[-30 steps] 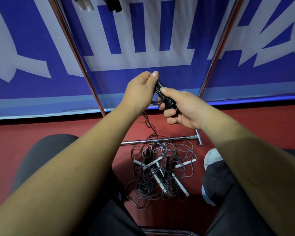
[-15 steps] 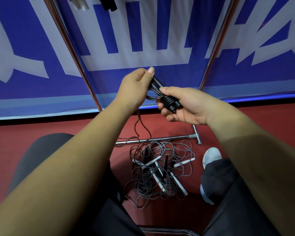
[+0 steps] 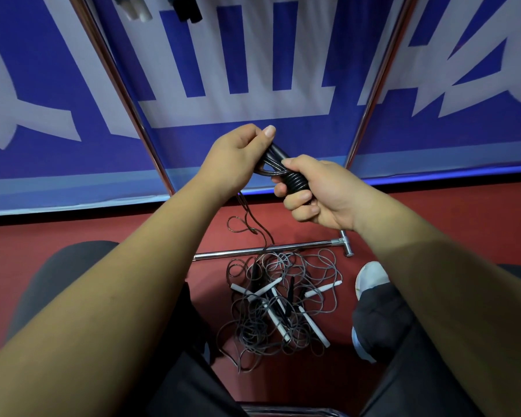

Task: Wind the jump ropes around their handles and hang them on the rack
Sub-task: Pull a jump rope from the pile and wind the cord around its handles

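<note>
My right hand (image 3: pixel 319 192) grips the black handles (image 3: pixel 295 182) of a jump rope, with several turns of cord wound round them. My left hand (image 3: pixel 236 159) pinches the cord (image 3: pixel 271 162) just left of the handles, thumb on top. The loose cord (image 3: pixel 250 224) hangs from my left hand to the floor. A tangled pile of grey ropes (image 3: pixel 283 299) with white and black handles lies on the red floor between my knees. The chrome rack (image 3: pixel 271 251) stands in front, its two posts rising left and right.
Two wound bundles, one white (image 3: pixel 136 10) and one black (image 3: pixel 187 10), hang at the top edge. A blue and white banner (image 3: pixel 253 70) covers the wall behind the rack. My white shoe (image 3: pixel 370 278) sits right of the pile.
Both hands stay together at the handles and have shifted slightly. The hanging cord has swung and now forms a small loop above the rack's base bar.
</note>
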A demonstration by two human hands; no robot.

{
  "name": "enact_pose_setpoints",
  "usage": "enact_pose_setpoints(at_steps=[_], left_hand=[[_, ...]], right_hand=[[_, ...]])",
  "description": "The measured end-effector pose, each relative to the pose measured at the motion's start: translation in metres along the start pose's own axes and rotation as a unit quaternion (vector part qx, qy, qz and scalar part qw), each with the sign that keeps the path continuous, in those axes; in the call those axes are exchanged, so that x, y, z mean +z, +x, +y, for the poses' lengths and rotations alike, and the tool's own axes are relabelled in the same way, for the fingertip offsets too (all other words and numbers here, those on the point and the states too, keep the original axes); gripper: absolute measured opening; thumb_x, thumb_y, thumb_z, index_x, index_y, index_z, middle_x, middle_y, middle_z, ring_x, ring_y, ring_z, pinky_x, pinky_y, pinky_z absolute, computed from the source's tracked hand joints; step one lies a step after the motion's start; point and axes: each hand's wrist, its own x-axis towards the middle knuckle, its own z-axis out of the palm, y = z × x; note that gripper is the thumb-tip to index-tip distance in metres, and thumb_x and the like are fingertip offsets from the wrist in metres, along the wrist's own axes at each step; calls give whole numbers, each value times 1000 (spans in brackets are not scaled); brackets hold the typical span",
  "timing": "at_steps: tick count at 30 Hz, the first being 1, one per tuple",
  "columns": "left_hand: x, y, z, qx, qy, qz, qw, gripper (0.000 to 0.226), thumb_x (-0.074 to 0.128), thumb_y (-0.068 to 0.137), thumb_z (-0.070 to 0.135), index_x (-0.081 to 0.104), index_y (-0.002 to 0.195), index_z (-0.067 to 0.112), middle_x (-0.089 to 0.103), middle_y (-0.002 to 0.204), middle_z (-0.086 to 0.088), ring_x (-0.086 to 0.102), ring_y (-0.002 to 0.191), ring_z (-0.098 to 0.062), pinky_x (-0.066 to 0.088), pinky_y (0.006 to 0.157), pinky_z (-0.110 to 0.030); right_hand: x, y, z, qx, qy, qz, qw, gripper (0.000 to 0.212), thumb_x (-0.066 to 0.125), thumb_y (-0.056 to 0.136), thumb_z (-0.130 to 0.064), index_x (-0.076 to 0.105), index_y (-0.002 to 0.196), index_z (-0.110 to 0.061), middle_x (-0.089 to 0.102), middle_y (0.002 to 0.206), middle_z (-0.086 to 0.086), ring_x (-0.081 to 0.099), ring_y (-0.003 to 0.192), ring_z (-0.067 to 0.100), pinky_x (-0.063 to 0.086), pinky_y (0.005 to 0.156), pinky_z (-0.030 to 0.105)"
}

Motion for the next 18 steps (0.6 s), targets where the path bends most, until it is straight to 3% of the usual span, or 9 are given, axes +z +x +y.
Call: enact_pose_setpoints(at_steps=[6, 11, 14, 18], left_hand=[[0, -3, 0, 19, -9, -6, 1000, 46, 52, 106, 56, 55, 87, 15, 51, 69, 9, 46, 65, -12, 43, 68, -32], [2, -6, -4, 14, -17, -14, 1000, 52, 49, 108, 56, 51, 87, 8, 49, 67, 7, 43, 64, -13, 42, 67, -32], [-1, -6, 0, -2, -30, -22, 999, 55, 45, 108, 59, 57, 90, 9, 60, 70, 0, 51, 63, -11, 42, 68, -29], [-20, -3, 7, -60, 9, -92, 994, 65, 31, 106, 71, 65, 111, 16, 79, 86, -4, 52, 66, -14, 45, 68, -32]], right_hand=[[3, -3, -2, 3, 8, -32, 999, 30, 52, 110, -43, 64, 105, -16, 48, 75, -1, 24, 54, 4, 15, 43, 18], [1, -2, 3, 12, 20, -51, 998, 17, 54, 110, -36, 52, 102, -21, 46, 77, -2, 26, 53, 4, 18, 41, 17], [1, -1, 5, -4, 19, -47, 999, 16, 54, 110, -32, 55, 111, -16, 48, 76, -1, 26, 53, 4, 19, 41, 17], [-4, 5, 5, -49, 37, 9, 998, 24, 57, 110, -31, 55, 124, -12, 53, 73, 1, 28, 52, 6, 18, 43, 20]])
